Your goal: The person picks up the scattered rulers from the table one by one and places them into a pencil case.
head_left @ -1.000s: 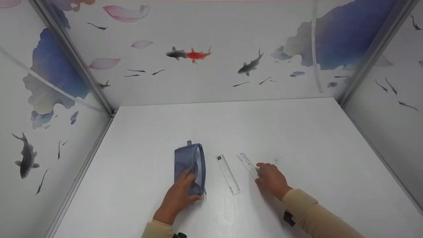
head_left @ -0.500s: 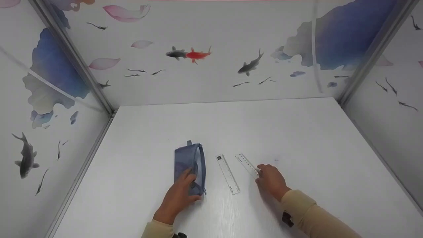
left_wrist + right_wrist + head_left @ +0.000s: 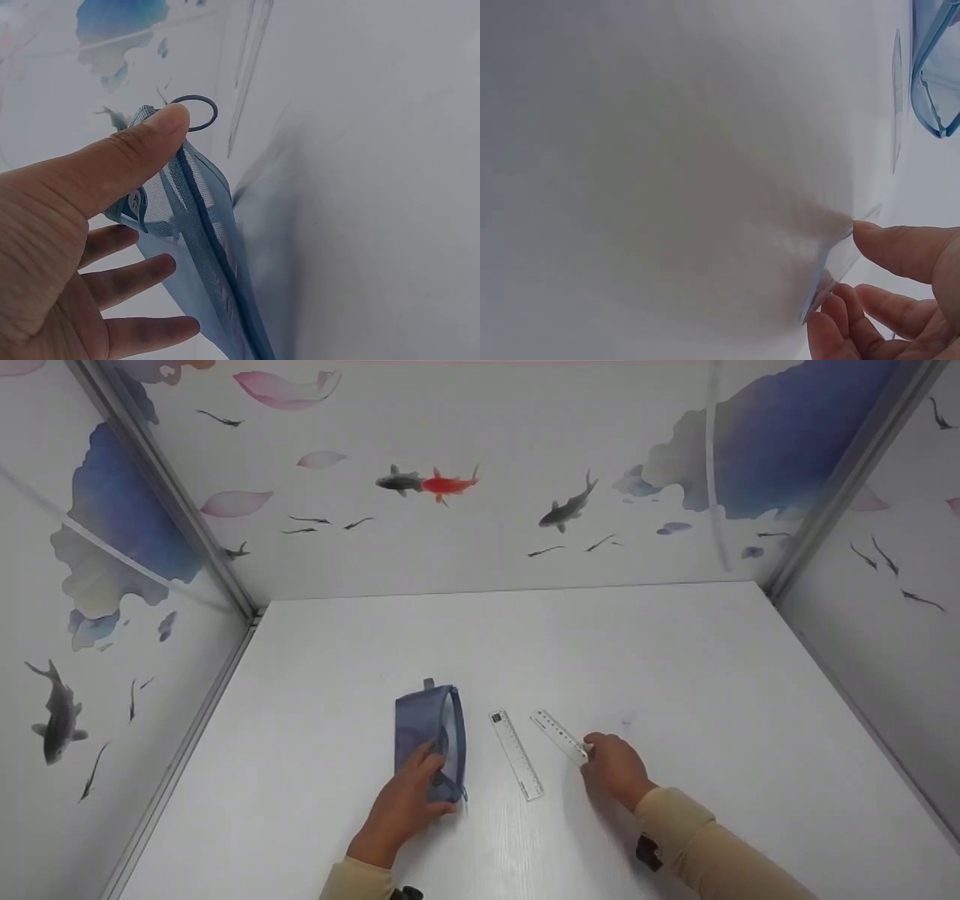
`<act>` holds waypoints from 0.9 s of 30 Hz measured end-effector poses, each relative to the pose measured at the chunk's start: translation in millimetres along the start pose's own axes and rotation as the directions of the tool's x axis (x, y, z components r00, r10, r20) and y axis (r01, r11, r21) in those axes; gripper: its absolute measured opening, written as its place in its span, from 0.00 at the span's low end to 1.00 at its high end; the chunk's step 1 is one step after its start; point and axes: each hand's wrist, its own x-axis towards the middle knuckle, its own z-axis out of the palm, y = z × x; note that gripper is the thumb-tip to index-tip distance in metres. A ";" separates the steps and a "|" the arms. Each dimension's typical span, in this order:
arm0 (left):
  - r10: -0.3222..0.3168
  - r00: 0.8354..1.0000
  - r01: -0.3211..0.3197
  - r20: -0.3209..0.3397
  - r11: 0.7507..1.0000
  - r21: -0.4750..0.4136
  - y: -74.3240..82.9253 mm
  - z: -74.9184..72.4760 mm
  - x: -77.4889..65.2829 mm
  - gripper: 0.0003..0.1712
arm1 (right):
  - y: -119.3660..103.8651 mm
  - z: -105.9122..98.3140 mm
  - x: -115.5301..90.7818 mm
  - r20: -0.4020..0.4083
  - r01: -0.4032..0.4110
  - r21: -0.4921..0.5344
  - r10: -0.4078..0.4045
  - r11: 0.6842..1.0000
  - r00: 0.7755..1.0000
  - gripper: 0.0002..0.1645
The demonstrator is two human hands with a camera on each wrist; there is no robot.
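A blue-grey zip pouch [image 3: 420, 720] lies open along its zipper at left of centre. My left hand [image 3: 401, 810] grips its near end; in the left wrist view the thumb [image 3: 154, 135] lies over the mesh by the zipper and a dark ring. To the right, one clear ruler [image 3: 517, 757] lies flat on the table. Another clear ruler [image 3: 559, 733] slants beyond it, and my right hand [image 3: 619, 769] holds its near end by the edges. The right wrist view shows that ruler [image 3: 844, 259] between thumb and fingertips, its held end partly covered.
The white table [image 3: 337, 660] meets a back wall [image 3: 480, 547] and side walls printed with fish and petals. Metal strips [image 3: 180, 742] run along the table's left side. A small faint mark [image 3: 626, 723] shows to the right of the held ruler.
My right hand has shifted very slightly, and the far end of its ruler has swung a little to the left. The left hand, pouch and other ruler stay in place.
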 end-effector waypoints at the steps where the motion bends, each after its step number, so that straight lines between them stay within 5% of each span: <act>1: 0.000 1.000 0.000 -0.001 1.000 0.003 0.0 0.0 0.0 0.36 | 0.0 -0.2 0.8 0.004 -0.006 0.005 0.006 1.000 1.000 0.26; 27: -0.005 1.000 0.005 -0.002 1.000 0.003 -0.5 0.4 0.3 0.36 | 5.5 -0.7 5.6 0.035 -0.036 0.100 0.032 0.994 0.999 0.25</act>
